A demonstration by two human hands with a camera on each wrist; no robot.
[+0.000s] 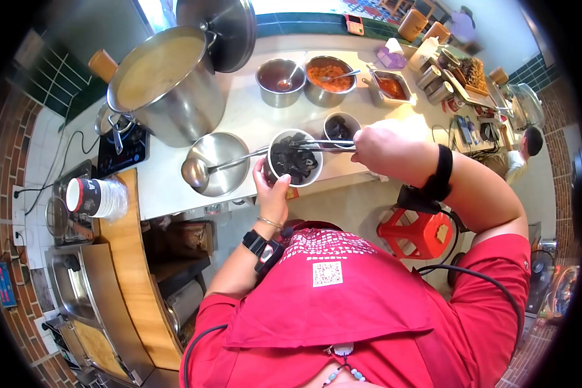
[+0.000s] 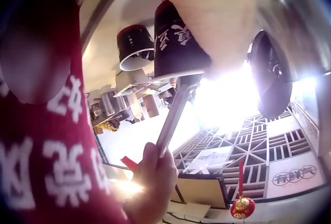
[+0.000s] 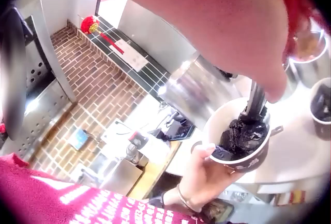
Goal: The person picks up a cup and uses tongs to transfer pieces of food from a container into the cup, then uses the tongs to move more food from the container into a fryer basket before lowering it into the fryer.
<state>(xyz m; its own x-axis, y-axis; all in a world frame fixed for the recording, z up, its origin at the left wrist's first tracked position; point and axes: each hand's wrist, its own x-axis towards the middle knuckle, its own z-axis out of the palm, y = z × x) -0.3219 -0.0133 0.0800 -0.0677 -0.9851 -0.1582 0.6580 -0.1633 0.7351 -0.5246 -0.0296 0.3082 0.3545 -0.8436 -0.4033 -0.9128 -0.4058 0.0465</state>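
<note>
My left hand [image 1: 273, 202] grips a dark paper cup [image 3: 214, 131] with a white inside, tilted toward the head camera. Soft, shiny black pieces [image 1: 290, 163] fill its lower part. With my right hand [image 1: 389, 145] I hold metal tongs [image 1: 333, 143], whose tips reach down among the black pieces in the right wrist view. Just behind to the right stands a second paper cup [image 1: 328, 121], also with black pieces in it. Left of the held cup, a ladle [image 1: 195, 173] lies in a wide steel bowl [image 1: 223, 143], its handle pointing toward the cup.
A large stockpot [image 1: 191, 110] of pale liquid stands at the back left, its lid [image 1: 229, 32] upright behind. Along the back are a steel pot with a spoon [image 1: 280, 97], a pot of orange-red food [image 1: 326, 96] and a sauce tray [image 1: 394, 102]. Stacked cups [image 1: 100, 197] lie left; a red stool [image 1: 410, 233] stands below.
</note>
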